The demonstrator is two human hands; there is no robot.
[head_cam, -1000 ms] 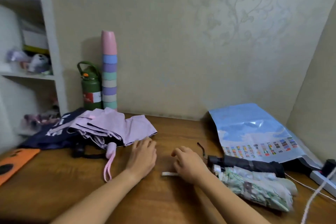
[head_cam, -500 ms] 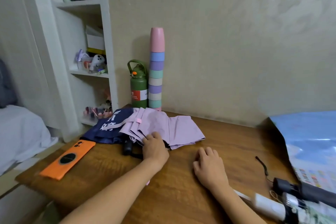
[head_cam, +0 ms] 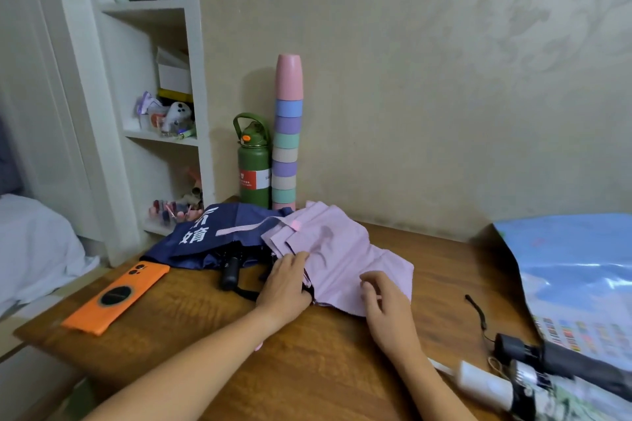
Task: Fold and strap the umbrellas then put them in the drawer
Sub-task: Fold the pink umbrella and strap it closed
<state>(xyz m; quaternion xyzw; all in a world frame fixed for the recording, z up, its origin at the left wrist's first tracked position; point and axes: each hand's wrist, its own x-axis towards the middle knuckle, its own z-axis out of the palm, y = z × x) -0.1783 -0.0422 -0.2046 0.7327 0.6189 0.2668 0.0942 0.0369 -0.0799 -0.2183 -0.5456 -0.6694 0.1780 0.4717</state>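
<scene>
At centre frame your left hand (head_cam: 285,284) rests with fingers extended on the lilac umbrella (head_cam: 342,256) lying on the desk (head_cam: 307,369). Your right hand (head_cam: 386,304) hovers at its lower edge, grip loosely curled, holding nothing. A navy umbrella (head_cam: 212,236) lies just left.

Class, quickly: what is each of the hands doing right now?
Left hand: open, fingers resting on the pink umbrella.
Right hand: open, loosely curled, at the umbrella's near edge, holding nothing.
</scene>
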